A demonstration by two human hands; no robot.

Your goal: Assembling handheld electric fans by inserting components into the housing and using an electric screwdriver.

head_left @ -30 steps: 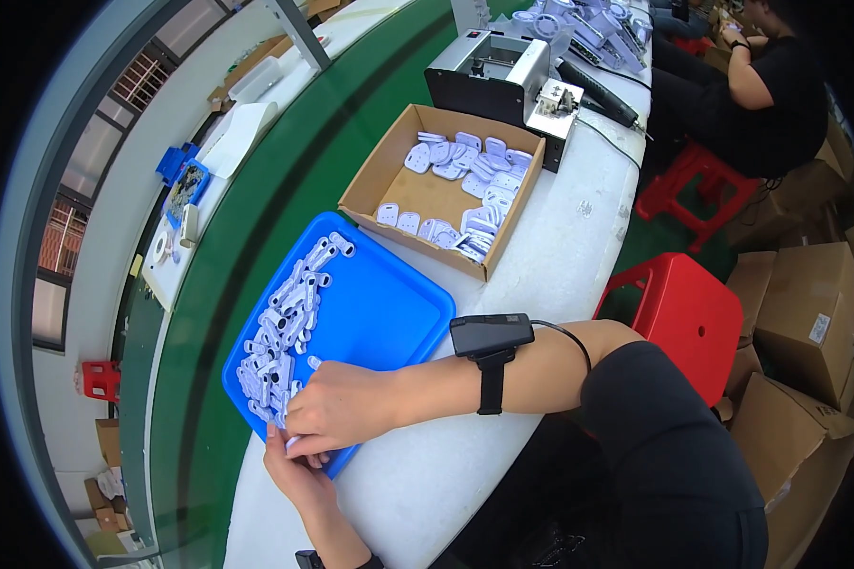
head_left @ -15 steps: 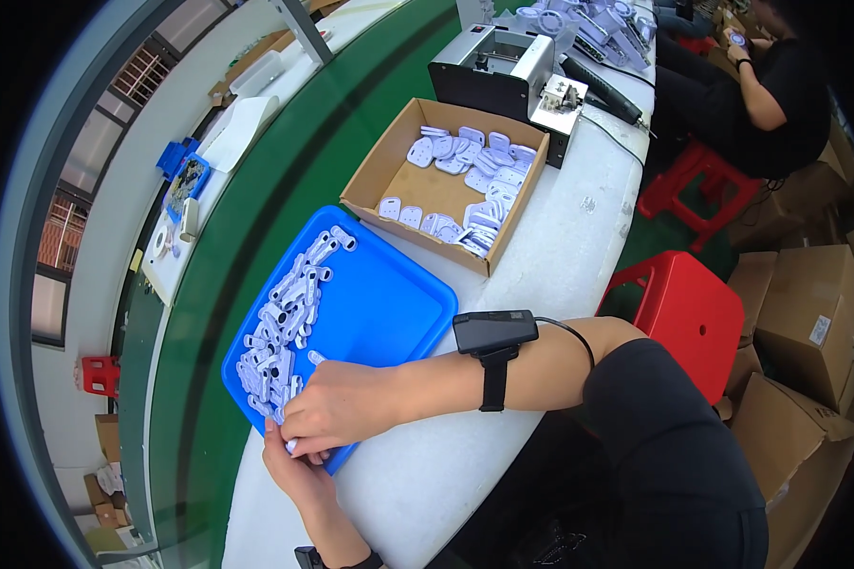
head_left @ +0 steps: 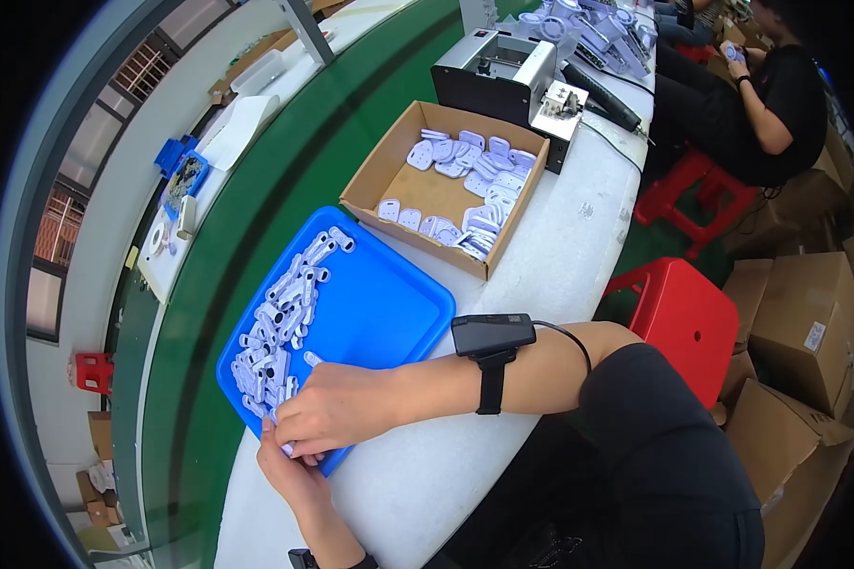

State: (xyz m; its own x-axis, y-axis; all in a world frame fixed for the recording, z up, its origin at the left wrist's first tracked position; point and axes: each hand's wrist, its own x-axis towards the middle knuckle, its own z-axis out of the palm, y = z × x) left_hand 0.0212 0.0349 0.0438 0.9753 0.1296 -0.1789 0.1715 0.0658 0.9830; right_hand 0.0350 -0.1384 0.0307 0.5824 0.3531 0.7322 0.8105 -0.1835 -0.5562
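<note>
At the near corner of the blue tray, my two hands come together. My right hand is closed, its fingers bent over a small white plastic part that mostly hides beneath them. Against the same part press the fingers of my left hand, below and to the left. Small elongated white parts with black ends lie heaped along the tray's left side. One loose white part rests by the back of my right hand. What the fingertips do underneath is hidden.
Behind the tray stands an open cardboard box with flat white plates. Farther back are a black machine and a pile of white parts. A red stool and cartons stand right; another person sits beyond.
My hands stay together over the tray corner with almost no change in pose. The whole view has shifted slightly. The seated person's arms have moved a little.
</note>
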